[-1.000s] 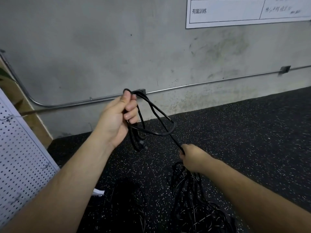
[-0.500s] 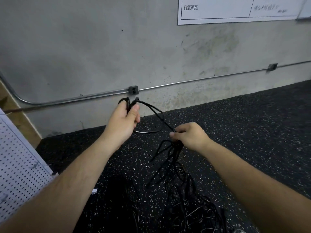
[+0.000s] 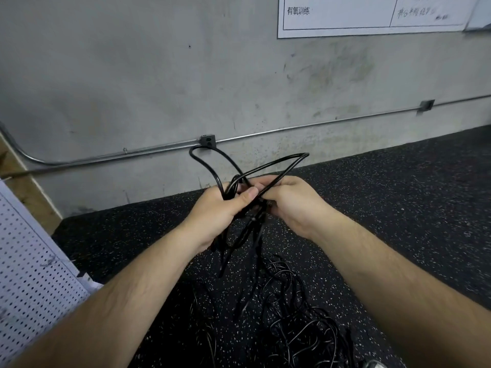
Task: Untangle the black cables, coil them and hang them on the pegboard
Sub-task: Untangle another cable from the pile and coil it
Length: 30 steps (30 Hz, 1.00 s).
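A black cable (image 3: 210, 166) forms two loops that stick up above my hands, one to the left and one to the right (image 3: 287, 162). My left hand (image 3: 220, 211) grips the gathered loops, thumb pressed over the strands. My right hand (image 3: 289, 200) meets it from the right and holds the same bundle where the strands cross. Below my hands the cable hangs down into a tangled black pile (image 3: 289, 309) on the floor. The white pegboard (image 3: 29, 274) leans at the left edge.
I face a grey concrete wall with a metal conduit (image 3: 305, 126) and a small junction box (image 3: 207, 140). The floor is black speckled rubber (image 3: 398, 208). A white sheet with printed text (image 3: 372, 14) hangs at top right. A wooden board (image 3: 32, 192) stands behind the pegboard.
My right hand rose from the hanging cable and came up to my left hand, bringing a new loop. Both hands now hold the bundle together.
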Tool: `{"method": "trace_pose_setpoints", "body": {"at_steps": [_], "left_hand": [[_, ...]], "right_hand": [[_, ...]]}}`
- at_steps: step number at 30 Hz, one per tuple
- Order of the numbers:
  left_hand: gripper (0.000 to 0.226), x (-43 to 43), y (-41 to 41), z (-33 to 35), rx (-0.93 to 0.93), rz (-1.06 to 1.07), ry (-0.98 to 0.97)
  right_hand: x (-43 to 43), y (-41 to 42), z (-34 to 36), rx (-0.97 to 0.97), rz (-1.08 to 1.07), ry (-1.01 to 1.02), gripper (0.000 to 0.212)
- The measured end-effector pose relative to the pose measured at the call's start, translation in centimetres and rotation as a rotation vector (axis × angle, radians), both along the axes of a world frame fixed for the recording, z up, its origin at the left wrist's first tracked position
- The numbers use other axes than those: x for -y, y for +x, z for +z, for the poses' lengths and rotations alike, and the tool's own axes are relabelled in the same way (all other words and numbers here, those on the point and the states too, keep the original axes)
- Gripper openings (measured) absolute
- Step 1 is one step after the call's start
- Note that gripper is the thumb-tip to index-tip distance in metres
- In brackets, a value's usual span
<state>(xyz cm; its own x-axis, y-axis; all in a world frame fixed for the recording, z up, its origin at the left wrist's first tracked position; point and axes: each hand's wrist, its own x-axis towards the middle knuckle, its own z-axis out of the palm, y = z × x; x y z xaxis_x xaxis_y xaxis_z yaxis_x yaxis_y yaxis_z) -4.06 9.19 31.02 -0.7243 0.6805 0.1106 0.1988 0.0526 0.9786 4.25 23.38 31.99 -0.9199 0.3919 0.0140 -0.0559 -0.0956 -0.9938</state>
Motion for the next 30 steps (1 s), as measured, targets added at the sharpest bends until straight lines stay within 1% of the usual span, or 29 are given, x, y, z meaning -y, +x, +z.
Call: {"method": "trace_pose_setpoints", "body": {"at_steps": [2, 4, 6, 7, 9, 10, 11, 12, 15, 16, 18, 19, 22, 24, 26, 28, 29, 30], "left_hand": [[0.02, -0.1, 0.4, 0.3, 0.135, 0.02, 0.111], [0.021, -0.1, 0.8, 0.5, 0.208, 0.063, 0.184], [0.01, -0.2, 0.7, 0.6, 0.241, 0.097, 0.222], [0.01, -0.2, 0.3, 0.6, 0.254, 0.12, 0.243], [0.017, 0.0, -0.6, 0.5, 0.26, 0.169, 0.256], [0.014, 0.2, -1.0, 0.6, 0.247, 0.189, 0.259], [0.013, 0.4, -1.3, 0.7, 0.226, 0.201, 0.259], [0.016, 0.6, -1.6, 0.8, 0.218, 0.215, 0.249], [0.021, 0.9, -2.1, 1.0, 0.206, 0.198, 0.252], [0.025, 1.0, -2.1, 1.0, 0.219, 0.178, 0.25], [0.038, 0.9, -2.1, 0.9, 0.243, 0.16, 0.236], [0.04, 0.9, -2.1, 0.8, 0.246, 0.174, 0.233], [0.022, 0.8, -2.6, 0.6, 0.218, 0.258, 0.239], [0.02, 1.2, -3.3, 1.1, 0.192, 0.311, 0.27], [0.022, 1.9, -4.2, 2.1, 0.207, 0.34, 0.363], [0.029, 2.8, -5.2, 2.9, 0.226, 0.357, 0.435], [0.033, 3.1, -5.6, 3.1, 0.22, 0.368, 0.445], [0.034, 3.2, -5.8, 3.0, 0.212, 0.373, 0.443]], "right_hand": [[0.2, 0.1, 0.1, -0.008, 0.058, -0.031, 0.025], [0.6, 0.3, 0.2, -0.057, 0.136, -0.065, 0.03], [1.1, 0.5, 0.2, -0.085, 0.148, -0.087, 0.028], [1.2, 0.5, 0.0, -0.074, 0.117, -0.057, 0.025], [1.3, 0.6, -0.6, -0.012, 0.067, 0.054, 0.018], [1.2, 0.7, -0.9, 0.017, 0.081, 0.123, 0.015], [0.9, 0.8, -1.2, 0.036, 0.105, 0.204, 0.016], [0.6, 1.0, -1.3, 0.049, 0.126, 0.278, 0.018], [0.3, 1.3, -1.5, 0.044, 0.18, 0.407, 0.024], [0.4, 1.3, -1.6, 0.038, 0.179, 0.452, 0.025], [0.4, 0.7, -2.2, -0.001, 0.145, 0.614, 0.022], [0.5, 0.6, -2.5, -0.024, 0.135, 0.686, 0.019], [0.6, 1.0, -2.1, -0.028, 0.173, 0.921, 0.015], [0.8, 1.5, -2.0, 0.073, 0.28, 1.087, 0.011], [0.6, 1.6, -3.2, 0.269, 0.377, 1.29, 0.009], [0.2, 1.9, -4.9, 0.615, 0.451, 1.502, 0.013], [0.0, 2.2, -5.8, 0.827, 0.487, 1.576, 0.02], [-0.2, 2.4, -6.4, 1.002, 0.5, 1.607, 0.028]]}}
